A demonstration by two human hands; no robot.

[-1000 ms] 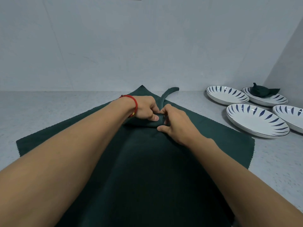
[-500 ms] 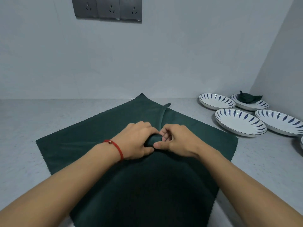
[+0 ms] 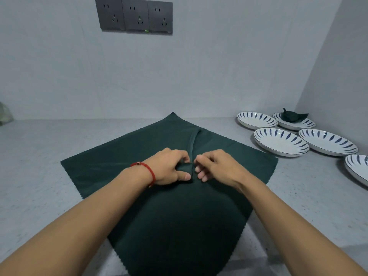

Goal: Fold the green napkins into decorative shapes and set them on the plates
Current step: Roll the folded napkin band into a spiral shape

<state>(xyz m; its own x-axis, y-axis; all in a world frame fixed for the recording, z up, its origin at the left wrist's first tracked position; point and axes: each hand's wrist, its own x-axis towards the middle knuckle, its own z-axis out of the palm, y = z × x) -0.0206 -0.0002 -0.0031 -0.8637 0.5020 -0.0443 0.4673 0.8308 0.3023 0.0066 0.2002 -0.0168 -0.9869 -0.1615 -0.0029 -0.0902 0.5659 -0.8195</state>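
From the head view, a big green napkin (image 3: 169, 206) lay spread flat on the grey table (image 3: 39, 176), turned like a diamond with one corner pointing to the far wall. A thin rolled strip of the cloth (image 3: 192, 144) ran from the middle of the napkin toward the far corner.

Both hands were on the middle of the napkin, close together. The left hand (image 3: 169, 170) had a red string bracelet (image 3: 148, 172) on its wrist. Its fingers were curled and its thumb pressed a little bump of cloth at the near end of the strip, so it was pinching the napkin. The right hand (image 3: 215, 168) sat just on the other side of the strip. Its fingers (image 3: 201, 175) were curled too, with the tips at the cloth, but I could not tell if they really held it.

On the right side of the table were five white plates with blue leaf marks. The far right plate (image 3: 306, 124) had a folded green napkin (image 3: 292, 117) sitting in it. The plate to its left (image 3: 256, 121), the two nearer plates (image 3: 280, 143) (image 3: 328, 143), and the plate at the right edge (image 3: 358, 168) showed only their blue pattern.

On the far wall, up high, were three dark plug sockets (image 3: 134, 15) in a row.
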